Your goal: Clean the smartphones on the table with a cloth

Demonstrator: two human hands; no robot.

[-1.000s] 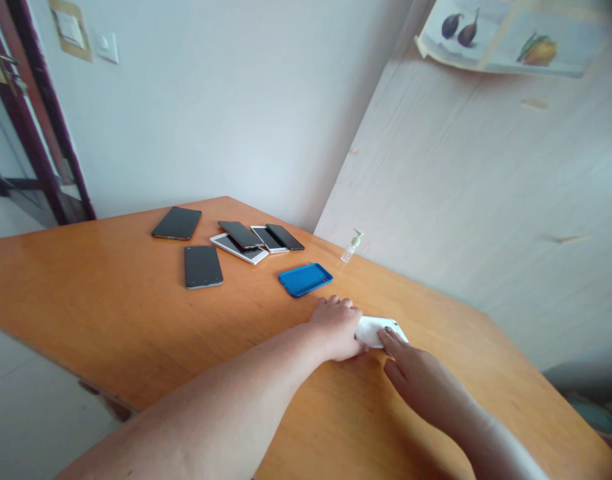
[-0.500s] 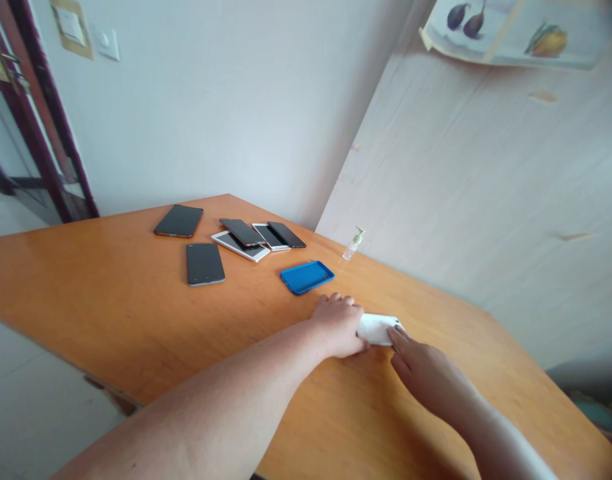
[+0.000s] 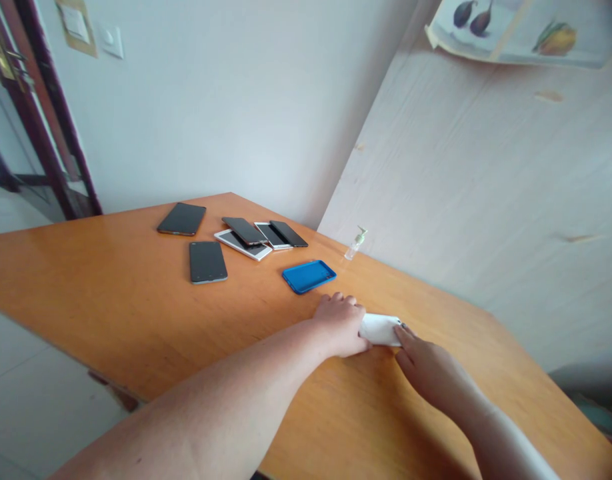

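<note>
Across the upper background rose a pale wall [image 3: 226, 100], meeting a light panel [image 3: 486, 173] toward two o'clock from the middle of the view. Below spread an orange-brown wooden table [image 3: 151, 313]. At about ten o'clock stood a dark-framed door [image 3: 66, 147], and high toward two o'clock hung a sheet [image 3: 519, 40] painted with fruit. The right hand [image 3: 429, 367] was at four o'clock, its fingers outstretched with the tips on the right end of a white phone; whether its grip pinched the phone, I could not tell. The left hand [image 3: 340, 327] was at five o'clock, its grip closed around the phone's left end. That white phone [image 3: 380, 329] lay between the two hands, low over the table, between four and five o'clock. A cluster of four phones [image 3: 246, 231], two dark ones lapping over two white-framed ones, lay toward nine o'clock, with a black device [image 3: 181, 219] and a dark phone [image 3: 208, 262] farther out. At six o'clock, near the middle, a blue case [image 3: 309, 276] rested hollow side up. Toward three o'clock stood a small pump bottle [image 3: 354, 247].
</note>
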